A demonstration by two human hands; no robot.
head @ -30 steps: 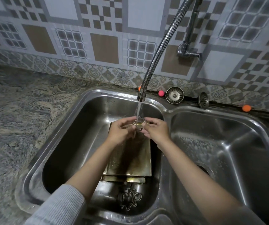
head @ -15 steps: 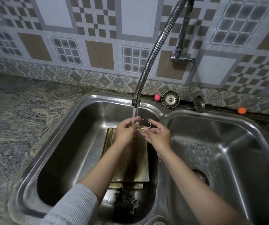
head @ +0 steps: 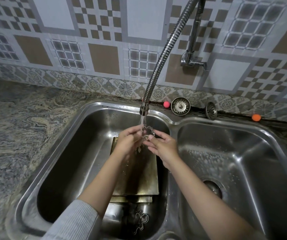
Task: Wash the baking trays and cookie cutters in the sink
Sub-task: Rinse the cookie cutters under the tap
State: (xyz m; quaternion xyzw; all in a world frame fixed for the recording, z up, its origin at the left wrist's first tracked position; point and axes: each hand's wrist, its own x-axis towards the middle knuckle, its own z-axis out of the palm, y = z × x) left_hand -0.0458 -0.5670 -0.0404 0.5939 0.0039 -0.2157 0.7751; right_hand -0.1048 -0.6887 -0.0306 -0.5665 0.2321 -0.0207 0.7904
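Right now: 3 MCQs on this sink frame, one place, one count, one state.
1. Where are the trays?
A. left basin
B. right basin
C. counter

2. How many strainers lie on the ledge behind the sink?
A. one
B. two
C. four

3. The tap is
A. off
B. running onto the cutter
C. running into the right basin

Answers:
1 A: they lie stacked in the left basin.
2 B: one strainer faces up, another sits tilted.
3 B: water falls on the cutter, which the left hand and right hand both hold.
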